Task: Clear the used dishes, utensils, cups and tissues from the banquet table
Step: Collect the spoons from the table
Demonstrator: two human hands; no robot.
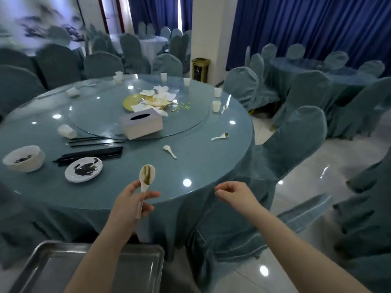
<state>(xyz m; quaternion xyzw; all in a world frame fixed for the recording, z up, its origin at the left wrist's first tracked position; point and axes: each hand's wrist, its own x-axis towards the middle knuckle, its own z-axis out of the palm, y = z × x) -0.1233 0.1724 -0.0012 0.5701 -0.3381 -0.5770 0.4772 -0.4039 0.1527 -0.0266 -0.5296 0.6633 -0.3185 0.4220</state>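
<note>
My left hand (133,200) grips a white soup spoon (147,176) by its handle, bowl up, with green residue in it, over the near edge of the round banquet table (201,166). My right hand (234,192) hovers beside it, fingers loosely curled, holding nothing. On the table lie two more white spoons (170,151) (220,136), a dirty plate (83,169), a dirty bowl (24,158), black chopsticks (91,154), a tipped cup (67,131), several upright cups (216,106), and crumpled tissues (160,94) on a yellow plate (130,102).
A steel tray (53,263) sits low in front of me under my left arm. A tissue box (140,123) stands on the glass turntable (190,119). Covered chairs (296,140) ring the table; more tables stand behind. Green bits (183,105) dot the turntable.
</note>
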